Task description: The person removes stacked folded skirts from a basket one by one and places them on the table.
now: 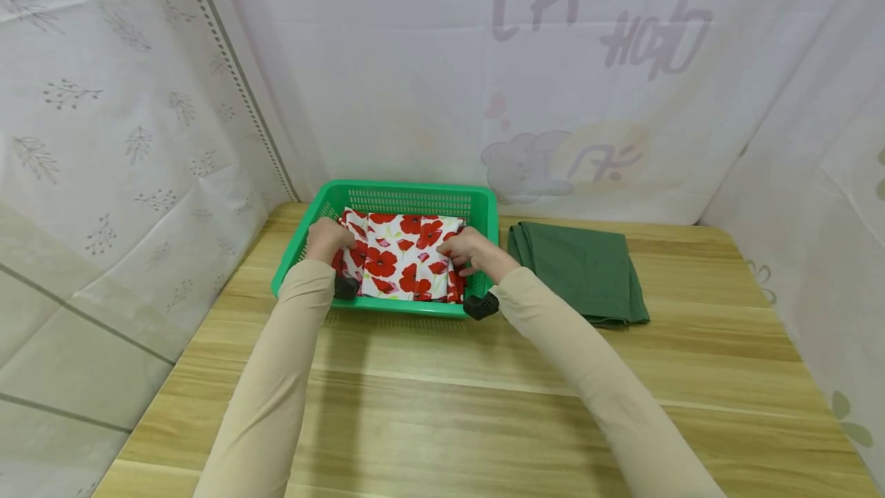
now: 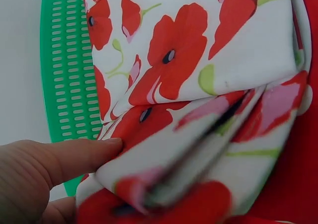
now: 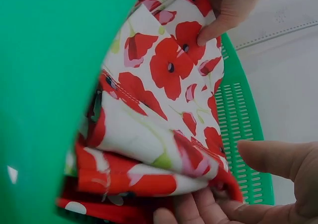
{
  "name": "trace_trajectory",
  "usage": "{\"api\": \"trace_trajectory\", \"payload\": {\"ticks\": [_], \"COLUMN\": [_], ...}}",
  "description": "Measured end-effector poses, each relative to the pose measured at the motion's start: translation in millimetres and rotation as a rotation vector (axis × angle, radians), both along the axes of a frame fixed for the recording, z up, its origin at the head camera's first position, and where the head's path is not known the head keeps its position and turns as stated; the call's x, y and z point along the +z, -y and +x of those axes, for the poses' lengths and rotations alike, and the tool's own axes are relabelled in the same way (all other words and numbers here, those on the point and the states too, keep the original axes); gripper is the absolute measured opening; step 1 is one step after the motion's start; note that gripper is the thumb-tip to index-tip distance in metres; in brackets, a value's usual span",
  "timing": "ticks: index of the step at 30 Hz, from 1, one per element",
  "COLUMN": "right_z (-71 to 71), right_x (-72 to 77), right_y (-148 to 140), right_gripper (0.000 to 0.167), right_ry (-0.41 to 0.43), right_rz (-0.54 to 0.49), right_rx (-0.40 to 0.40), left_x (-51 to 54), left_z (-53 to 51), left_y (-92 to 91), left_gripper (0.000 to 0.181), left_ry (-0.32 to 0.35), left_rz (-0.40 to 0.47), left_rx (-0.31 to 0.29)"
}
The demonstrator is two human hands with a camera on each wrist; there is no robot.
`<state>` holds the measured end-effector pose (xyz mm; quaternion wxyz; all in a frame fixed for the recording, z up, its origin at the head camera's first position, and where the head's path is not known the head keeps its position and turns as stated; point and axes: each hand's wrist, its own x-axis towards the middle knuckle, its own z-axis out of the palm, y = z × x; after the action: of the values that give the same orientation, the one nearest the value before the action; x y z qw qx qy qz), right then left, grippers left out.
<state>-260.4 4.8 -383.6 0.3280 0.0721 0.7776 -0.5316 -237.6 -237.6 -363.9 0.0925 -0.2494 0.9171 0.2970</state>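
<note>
A folded white cloth with red poppies (image 1: pixel 390 256) lies in a green plastic basket (image 1: pixel 415 304). My left hand (image 1: pixel 330 239) pinches its left edge; in the left wrist view the thumb (image 2: pixel 89 157) lies on top, with the fingers mostly hidden behind the fabric. At the opposite edge is my right hand (image 1: pixel 477 250). In the right wrist view, its fingers (image 3: pixel 198 206) reach under the folded layers, while its thumb (image 3: pixel 268 159) stands apart from the cloth. Red fabric with white dots (image 3: pixel 119 209) shows beneath the poppy cloth.
A folded dark green cloth (image 1: pixel 581 271) lies on the wooden table (image 1: pixel 442 413) to the right of the basket. White printed curtains (image 1: pixel 387 83) hang behind and at both sides. Black wrist devices (image 1: pixel 482 306) sit near the basket's front rim.
</note>
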Motion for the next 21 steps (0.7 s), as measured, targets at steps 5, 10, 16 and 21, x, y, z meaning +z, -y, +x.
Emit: {"api": "trace_trajectory", "payload": {"ticks": [5, 10, 16, 21], "right_z": [0.8, 0.6, -0.8, -2.8], "right_x": [-0.1, -1.6, -4.5, -5.7], "right_y": [5, 9, 11, 10], "right_gripper": [0.057, 0.062, 0.056, 0.045], "right_ry": [-0.009, -0.003, -0.017, -0.019], "right_rz": [0.003, -0.027, -0.029, 0.023], "right_rx": [0.017, 0.008, 0.014, 0.056], "left_x": [-1.1, 0.4, -1.2, -57.1], "left_z": [-1.0, -2.2, -10.7, -53.3], "left_y": [0.9, -1.0, -1.8, 31.2], "left_gripper": [0.054, 0.055, 0.064, 0.069], "left_ry": [-0.006, 0.010, 0.069, 0.158], "left_rz": [-0.033, 0.020, 0.068, 0.142], "left_rx": [0.000, 0.008, -0.003, -0.086]}}
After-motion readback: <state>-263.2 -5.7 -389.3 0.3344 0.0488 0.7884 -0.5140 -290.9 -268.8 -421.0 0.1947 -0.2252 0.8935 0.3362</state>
